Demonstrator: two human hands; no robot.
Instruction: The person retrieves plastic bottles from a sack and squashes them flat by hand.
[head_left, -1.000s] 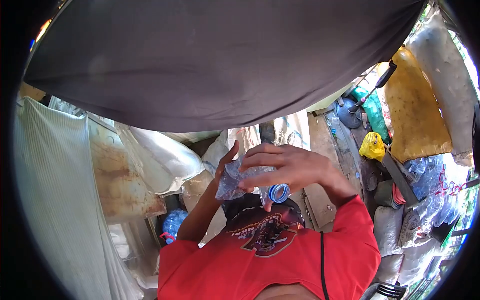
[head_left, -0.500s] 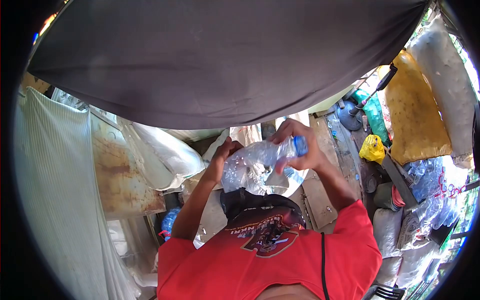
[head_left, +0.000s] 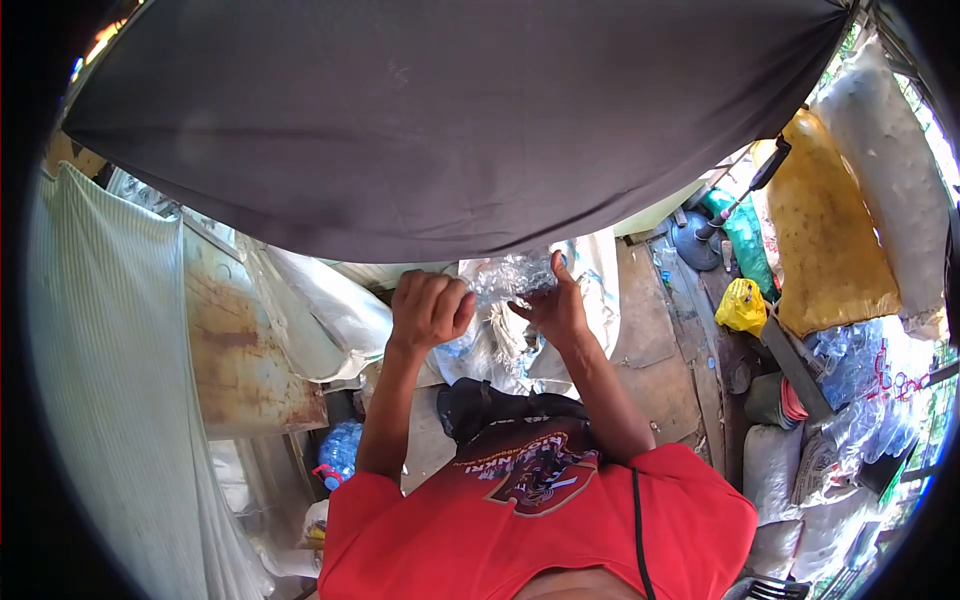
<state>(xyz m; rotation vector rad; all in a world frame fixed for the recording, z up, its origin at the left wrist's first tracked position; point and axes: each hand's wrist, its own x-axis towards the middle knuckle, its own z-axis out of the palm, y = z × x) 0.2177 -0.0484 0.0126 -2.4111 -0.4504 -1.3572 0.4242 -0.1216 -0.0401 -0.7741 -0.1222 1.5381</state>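
Head view: my red shirt (head_left: 430, 540) is filling the bottom middle. Clear plastic bottle (head_left: 512, 275), crumpled-looking, is showing straight ahead of the red shirt. My right hand (head_left: 560, 310) is holding its right end, thumb and fingers standing apart around the plastic. My left hand (head_left: 428, 308) is sitting by its left end, fingers curled in, back of the hand facing up; can't tell if they're gripping it. White sack (head_left: 598, 310) is lying ahead of the red shirt, showing behind the bottle. Dark fabric (head_left: 450, 120) is hanging farther ahead, across the top. Left of the red shirt: blue-tinted bottle (head_left: 342, 448) is resting near, striped cloth (head_left: 120, 380) is hanging well apart. Right and ahead of the red shirt: yellow bag (head_left: 741, 306) is sitting, yellow sack (head_left: 835, 230) is standing farther right. Black cord (head_left: 638, 530) is running along the red shirt's right side.
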